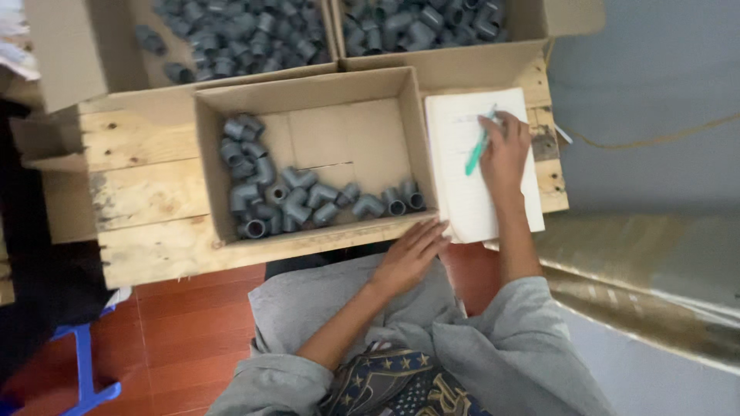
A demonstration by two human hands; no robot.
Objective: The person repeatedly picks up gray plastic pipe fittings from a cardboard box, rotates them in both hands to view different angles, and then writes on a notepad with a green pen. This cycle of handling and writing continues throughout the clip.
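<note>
Head view: right hand (505, 150) is on the notebook (478, 166), fingers pinching a green pen (478, 148) with the tip down on the upper part of the open page, so the step in hand reads as writing an entry. Left hand (408, 254) lies flat at the notebook's near-left corner, fingers spread loosely and holding nothing, fingertips touching the page edge and the front wall of the cardboard box (308, 150). Notebook sits just right of that box, on the wooden bench (146, 192), overhanging its near edge a bit. Grey pipe elbows (308, 202) lie in an L along the box's left and near walls, well left of the notebook; two more boxes of grey fittings (420, 23) sit beyond it. To do it well, my read: keep the left palm pressing the corner so the overhanging notebook doesn't pivot or slide off the bench; keep the pen grip low near the tip; rest the right wrist on the page for steady strokes. Risk: weight on the unsupported near edge could tip the notebook toward the lap. The writing on the page is too small to make out.
</note>
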